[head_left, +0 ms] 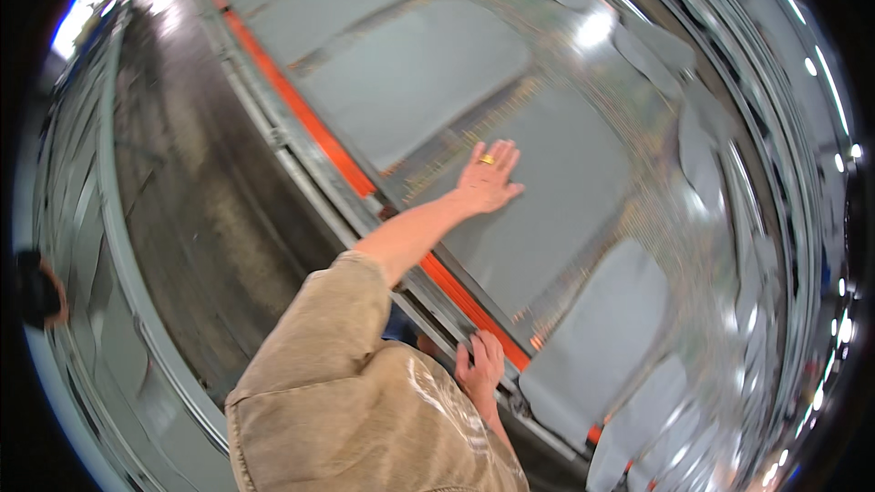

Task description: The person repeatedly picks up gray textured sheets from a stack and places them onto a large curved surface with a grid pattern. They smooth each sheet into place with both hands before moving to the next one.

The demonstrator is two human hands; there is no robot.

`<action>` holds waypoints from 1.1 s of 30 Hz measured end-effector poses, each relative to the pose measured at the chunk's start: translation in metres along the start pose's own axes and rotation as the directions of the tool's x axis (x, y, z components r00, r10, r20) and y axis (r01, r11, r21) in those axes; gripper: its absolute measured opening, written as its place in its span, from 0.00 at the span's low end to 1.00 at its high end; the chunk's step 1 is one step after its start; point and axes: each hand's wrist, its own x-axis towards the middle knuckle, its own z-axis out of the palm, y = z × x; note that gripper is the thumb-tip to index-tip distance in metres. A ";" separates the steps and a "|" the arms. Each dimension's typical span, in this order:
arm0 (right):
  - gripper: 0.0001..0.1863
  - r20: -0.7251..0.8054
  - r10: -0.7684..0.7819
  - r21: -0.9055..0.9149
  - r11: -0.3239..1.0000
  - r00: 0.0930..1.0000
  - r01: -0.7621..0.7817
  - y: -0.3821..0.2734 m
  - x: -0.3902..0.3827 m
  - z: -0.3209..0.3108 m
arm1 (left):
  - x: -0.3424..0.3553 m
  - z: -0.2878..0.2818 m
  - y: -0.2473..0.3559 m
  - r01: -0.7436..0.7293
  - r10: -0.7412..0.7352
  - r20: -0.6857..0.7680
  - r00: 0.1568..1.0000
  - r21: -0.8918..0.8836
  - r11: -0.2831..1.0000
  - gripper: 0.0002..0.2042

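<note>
My left hand (pixel 492 179) lies palm down on a flat grey sheet (pixel 556 164), its fingers stretched out and a yellow ring on one of them. Similar grey sheets (pixel 419 73) with rounded corners lie on both sides of it, on a long worktable whose surface (pixel 670 210) shows fine multicoloured lines. Nearer my body, my right hand (pixel 483 364) rests on the metal edge rail (pixel 424 314), fingers lightly bent and thumb apart, with nothing seen in it. An orange strip (pixel 342 159) runs along the rail between my body and the sheets.
More grey pieces with curled, wavy edges (pixel 702 146) lie along the table's far side, beside metal rails. A dark floor aisle (pixel 196 191) runs on my left, with another railed table of grey sheets (pixel 87 282) beyond it. A dark shape (pixel 38 290) shows at the left rim.
</note>
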 end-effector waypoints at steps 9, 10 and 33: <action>0.14 0.027 -0.067 -0.045 0.997 0.997 0.069 0.017 -0.011 0.007 | -0.042 -0.025 0.011 0.156 -0.155 0.103 0.982 0.000 0.988 0.39; 0.14 0.028 -0.080 -0.040 0.996 0.996 0.081 0.020 -0.017 0.008 | -0.060 -0.021 0.014 0.130 -0.127 0.116 0.985 -0.021 0.991 0.39; 0.15 -0.240 0.710 0.199 0.703 0.662 -0.683 0.188 -0.147 -0.261 | -0.297 -0.027 0.255 0.048 -0.016 0.150 0.988 -0.214 0.976 0.22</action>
